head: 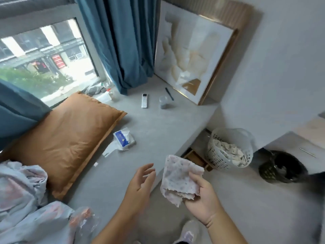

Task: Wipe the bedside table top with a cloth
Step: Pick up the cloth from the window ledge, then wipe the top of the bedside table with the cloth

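My right hand [202,199] grips a crumpled pale cloth with faint pink and purple speckles [177,178], held upright in the air just off the front edge of the grey table top [158,127]. Beside it on the left, my left hand [140,182] hovers open with fingers spread, holding nothing, a short gap away from the cloth. The grey surface stretches from the window sill to the right edge.
On the grey top lie an orange pillow [70,138], a tissue pack [123,139], a white remote [144,100], a small clear container [164,102] and a dark pen [169,93]. A framed picture [191,55] leans at the back. A white basket [228,150] and black bin [283,166] stand on the floor.
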